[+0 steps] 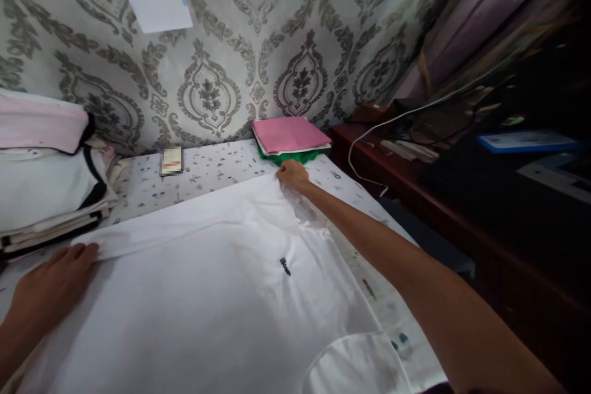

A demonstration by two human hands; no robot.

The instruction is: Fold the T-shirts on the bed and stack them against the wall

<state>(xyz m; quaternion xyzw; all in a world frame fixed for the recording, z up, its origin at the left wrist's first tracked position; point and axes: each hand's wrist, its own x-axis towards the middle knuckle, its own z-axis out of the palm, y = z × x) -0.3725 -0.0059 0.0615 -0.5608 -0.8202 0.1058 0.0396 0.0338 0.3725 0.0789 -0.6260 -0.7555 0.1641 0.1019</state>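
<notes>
A white T-shirt (184,295) with a small dark print lies spread over the patterned sheet, its far side folded inward in a long strip. My right hand (292,175) is closed on the shirt's far right corner, close to the pink folded cloth. At the far left corner, my left hand (69,271) has its fingers curled over the folded edge, gripping the fabric. Part of a sleeve or neck opening shows at the bottom right of the shirt.
Folded clothes (46,178) are stacked at the left. A pink folded cloth (290,134) rests on green fabric by the wall. A small box (172,160) sits near the back edge. On the right, a white cable (364,135) hangs across a dark red wooden desk (397,178).
</notes>
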